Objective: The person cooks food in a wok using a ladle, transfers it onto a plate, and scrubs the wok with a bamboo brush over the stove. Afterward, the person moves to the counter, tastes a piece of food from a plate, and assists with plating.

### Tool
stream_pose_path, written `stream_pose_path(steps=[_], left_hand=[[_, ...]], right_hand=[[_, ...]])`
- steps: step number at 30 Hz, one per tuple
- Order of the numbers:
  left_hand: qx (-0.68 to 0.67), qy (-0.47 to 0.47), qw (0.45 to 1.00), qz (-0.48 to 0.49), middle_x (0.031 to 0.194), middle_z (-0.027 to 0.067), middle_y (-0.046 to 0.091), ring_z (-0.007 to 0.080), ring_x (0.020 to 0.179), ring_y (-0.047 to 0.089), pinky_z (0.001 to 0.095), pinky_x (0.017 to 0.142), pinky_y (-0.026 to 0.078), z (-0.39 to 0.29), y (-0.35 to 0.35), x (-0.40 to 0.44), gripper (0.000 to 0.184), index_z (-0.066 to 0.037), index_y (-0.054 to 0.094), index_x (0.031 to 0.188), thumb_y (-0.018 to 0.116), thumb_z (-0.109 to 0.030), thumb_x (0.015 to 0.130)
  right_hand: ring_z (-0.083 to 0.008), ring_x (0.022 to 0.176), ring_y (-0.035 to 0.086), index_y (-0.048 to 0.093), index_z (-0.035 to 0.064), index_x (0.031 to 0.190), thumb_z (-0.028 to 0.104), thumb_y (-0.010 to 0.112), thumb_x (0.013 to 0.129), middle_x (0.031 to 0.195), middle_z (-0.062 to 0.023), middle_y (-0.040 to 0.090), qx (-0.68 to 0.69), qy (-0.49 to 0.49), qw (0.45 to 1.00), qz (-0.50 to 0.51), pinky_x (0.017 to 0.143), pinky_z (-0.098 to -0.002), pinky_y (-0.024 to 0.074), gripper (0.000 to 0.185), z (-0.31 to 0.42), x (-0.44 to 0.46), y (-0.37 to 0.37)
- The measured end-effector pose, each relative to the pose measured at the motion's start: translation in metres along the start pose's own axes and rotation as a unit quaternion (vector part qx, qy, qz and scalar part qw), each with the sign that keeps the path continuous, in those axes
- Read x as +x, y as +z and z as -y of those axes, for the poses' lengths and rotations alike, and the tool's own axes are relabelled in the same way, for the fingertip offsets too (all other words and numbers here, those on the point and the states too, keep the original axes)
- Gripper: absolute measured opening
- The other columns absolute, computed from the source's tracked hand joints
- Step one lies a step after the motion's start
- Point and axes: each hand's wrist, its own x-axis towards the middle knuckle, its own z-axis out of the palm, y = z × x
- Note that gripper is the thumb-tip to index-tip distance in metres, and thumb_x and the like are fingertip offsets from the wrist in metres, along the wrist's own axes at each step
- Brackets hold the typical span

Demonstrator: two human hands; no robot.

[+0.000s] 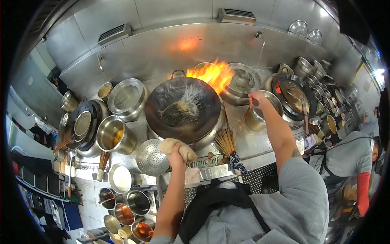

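A large black wok (156,110) sits over the burner, with food and bubbling liquid or steam at its middle. Orange flames (215,76) rise at its back right edge. My left hand (175,156) is closed on a folded beige cloth (185,151) at the wok's near rim. Over a steel pot (254,118) right of the wok, my right hand (256,99) is closed round something that its fingers mostly hide. A perforated ladle (151,156) lies left of the cloth. A bamboo brush (226,141) stands near the wok's right front.
Left of the wok are a steel pot (106,136) and a strainer pan (126,97). Seasoning pots (124,213) stand at lower left. Another wok (309,95) is at right. Beyond it, a co-worker in a grey shirt (345,156) bends at the far right.
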Motion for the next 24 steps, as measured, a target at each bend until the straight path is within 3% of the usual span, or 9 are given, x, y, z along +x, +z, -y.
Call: stream_pose_path(steps=[2,4,12,13,16,18,20,21,24], left_hand=[[-0.029,-0.019,0.998,0.048,0.114,0.0114,0.064,0.026,0.102,0.064,0.039,0.088,0.053,-0.002,-0.028,-0.01,0.043,-0.001,0.056,0.124,0.07,-0.007,0.083],[-0.02,-0.037,0.997,0.059,0.115,0.0124,0.064,0.027,0.104,0.064,0.0398,0.089,0.053,-0.014,-0.063,-0.038,0.045,-0.002,0.055,0.126,0.069,-0.007,0.084],[0.016,-0.157,0.987,0.035,0.116,0.0139,0.064,0.0307,0.106,0.065,0.0455,0.09,0.056,0.03,-0.184,-0.073,0.046,-0.001,0.054,0.129,0.066,-0.004,0.085],[0.023,-0.152,0.987,0.048,0.114,0.0124,0.065,0.0282,0.104,0.066,0.0424,0.089,0.056,0.027,-0.171,-0.08,0.047,-0.001,0.055,0.128,0.068,-0.002,0.083],[0.153,-0.077,0.982,0.085,0.112,0.0106,0.067,0.026,0.103,0.066,0.0391,0.089,0.055,0.06,-0.154,-0.064,0.05,-0.001,0.055,0.128,0.069,0.001,0.08],[0.214,-0.037,0.967,0.132,0.112,0.0115,0.068,0.0251,0.103,0.066,0.0377,0.09,0.053,0.081,-0.148,-0.044,0.056,0.001,0.054,0.128,0.076,-0.008,0.078],[0.341,0.01,0.93,0.135,0.113,0.0142,0.068,0.0287,0.106,0.066,0.04,0.091,0.053,0.098,-0.144,-0.031,0.061,0.002,0.052,0.13,0.079,-0.017,0.079],[0.566,0.015,0.822,0.06,0.111,0.0212,0.068,0.0358,0.106,0.067,0.0434,0.092,0.053,0.085,-0.135,-0.037,0.076,0.004,0.048,0.131,0.084,-0.034,0.075],[0.686,-0.012,0.727,0.011,0.12,0.028,0.064,0.0422,0.111,0.064,0.0478,0.094,0.052,0.056,-0.103,-0.058,0.091,0.006,0.049,0.133,0.084,-0.048,0.069]], right_hand=[[-0.0092,0.049,0.051,0.062,0.0037,0.087,0.009,0.063,0.09,0.062,-0.0013,0.057,0.39,0.126,0.901,0.142,0.045,-0.0239,0.046,0.006,-0.016,0.028,-0.02],[-0.003,0.048,0.043,0.053,0.0091,0.08,0.007,0.058,0.095,0.06,0.0055,0.046,0.492,0.075,0.845,0.198,0.043,-0.0159,0.0372,0.015,-0.037,0.037,-0.03],[-0.0011,0.047,0.045,0.054,0.0017,0.091,0.013,0.051,0.101,0.065,0.0041,0.048,0.382,0.061,0.896,0.219,0.037,-0.0151,0.0385,0.015,-0.021,-0.107,-0.069],[-0.0009,0.048,0.045,0.055,-0.0017,0.109,0.012,0.05,0.1,0.073,0.001,0.052,0.377,0.042,0.9,0.216,0.036,-0.015,0.038,0.016,-0.017,-0.124,-0.064],[-0.001,0.048,0.045,0.052,-0.0012,0.122,0.01,0.049,0.1,0.079,-0.001,0.053,0.371,0.057,0.891,0.254,0.036,-0.0153,0.0376,0.024,-0.013,-0.154,-0.058],[-0.0005,0.049,0.044,0.053,-0.0012,0.117,0.008,0.05,0.099,0.078,-0.0012,0.053,0.375,0.079,0.891,0.241,0.036,-0.0157,0.0368,0.02,-0.009,-0.17,-0.045],[-0.0014,0.047,0.043,0.049,0.0057,0.099,0.007,0.052,0.098,0.078,-0.0017,0.054,0.372,0.096,0.875,0.295,0.035,-0.0161,0.0345,0.004,-0.006,-0.183,-0.029],[-0.0019,0.048,0.043,0.051,0.0055,0.102,0.007,0.053,0.097,0.078,-0.0016,0.054,0.356,0.086,0.881,0.299,0.035,-0.0161,0.0327,0.006,-0.01,-0.184,-0.02],[-0.004,0.048,0.04,0.053,0.0077,0.103,0.005,0.056,0.094,0.077,-0.0007,0.054,0.278,0.037,0.917,0.285,0.037,-0.0188,0.0286,0.01,-0.01,-0.202,0.015]])
